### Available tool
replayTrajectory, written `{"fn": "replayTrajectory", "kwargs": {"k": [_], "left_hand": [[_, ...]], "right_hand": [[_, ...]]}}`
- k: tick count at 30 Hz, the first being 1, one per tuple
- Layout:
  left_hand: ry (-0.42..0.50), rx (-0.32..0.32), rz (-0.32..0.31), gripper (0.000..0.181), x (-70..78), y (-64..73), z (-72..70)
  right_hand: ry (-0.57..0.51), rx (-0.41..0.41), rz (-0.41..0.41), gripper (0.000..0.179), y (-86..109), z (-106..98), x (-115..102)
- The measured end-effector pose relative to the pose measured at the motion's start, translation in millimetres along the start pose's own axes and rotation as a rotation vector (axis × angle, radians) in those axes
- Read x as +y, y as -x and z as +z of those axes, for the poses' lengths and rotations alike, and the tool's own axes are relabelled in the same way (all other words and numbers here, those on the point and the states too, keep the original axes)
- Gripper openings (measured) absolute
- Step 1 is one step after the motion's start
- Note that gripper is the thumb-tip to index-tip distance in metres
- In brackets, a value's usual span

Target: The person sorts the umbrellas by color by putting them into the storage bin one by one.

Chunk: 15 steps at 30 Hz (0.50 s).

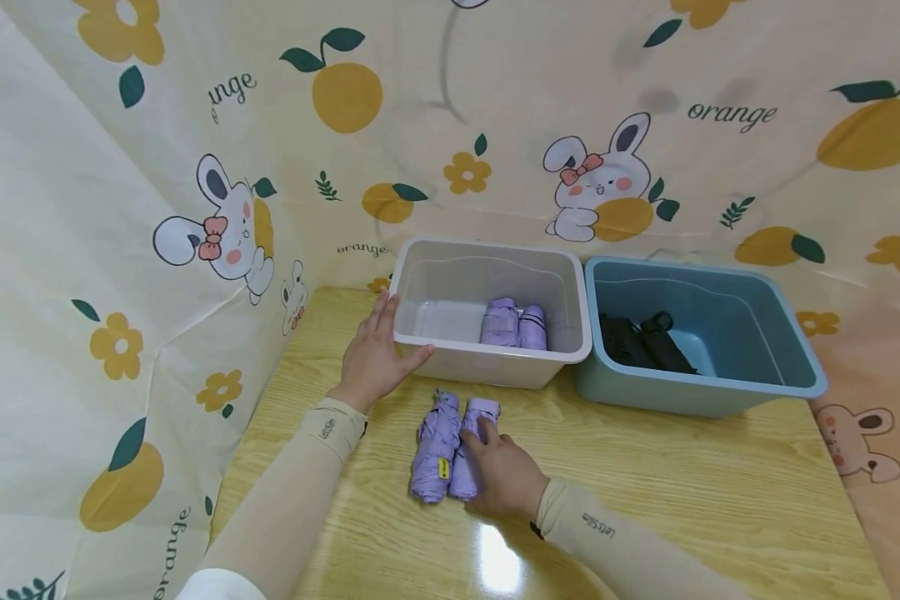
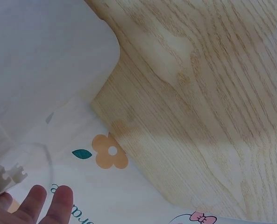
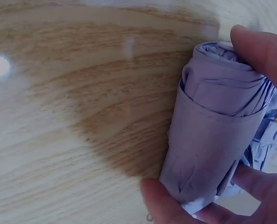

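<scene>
Just in front of the white bin point(image 1: 487, 368), the right hand point(image 1: 510, 475) is gripping a rolled purple umbrella point(image 3: 213, 126), thumb and fingers closing round it from opposite sides. This umbrella is lying on the table point(image 1: 645, 467), its long axis running toward the bin's front wall and leaning slightly rightward at the far end. A yellow-tagged purple umbrella point(image 1: 433, 442) is lying close along its left side, likewise pointing binward. The left hand point(image 1: 377, 354) is resting at the bin's front left corner, fingers straight, thumb spread, so it is sitting nearer the bin than the right. Two purple umbrellas point(image 1: 501, 323) are lying inside the bin.
</scene>
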<state>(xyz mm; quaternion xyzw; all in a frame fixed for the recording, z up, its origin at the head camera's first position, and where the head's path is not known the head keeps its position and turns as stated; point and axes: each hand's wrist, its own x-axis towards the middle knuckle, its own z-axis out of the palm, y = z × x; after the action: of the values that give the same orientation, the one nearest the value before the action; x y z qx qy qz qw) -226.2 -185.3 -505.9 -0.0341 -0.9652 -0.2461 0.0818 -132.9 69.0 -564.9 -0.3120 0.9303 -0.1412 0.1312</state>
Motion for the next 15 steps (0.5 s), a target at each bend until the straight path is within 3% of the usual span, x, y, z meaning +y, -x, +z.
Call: {"fn": "replayTrajectory", "kwargs": {"k": [15], "left_hand": [[-0.003, 0.008, 0.008, 0.110, -0.1, -0.6, 0.5]], "right_hand": [[-0.039, 0.042, 0.041, 0.111, 2.0, 0.2, -0.1]]}}
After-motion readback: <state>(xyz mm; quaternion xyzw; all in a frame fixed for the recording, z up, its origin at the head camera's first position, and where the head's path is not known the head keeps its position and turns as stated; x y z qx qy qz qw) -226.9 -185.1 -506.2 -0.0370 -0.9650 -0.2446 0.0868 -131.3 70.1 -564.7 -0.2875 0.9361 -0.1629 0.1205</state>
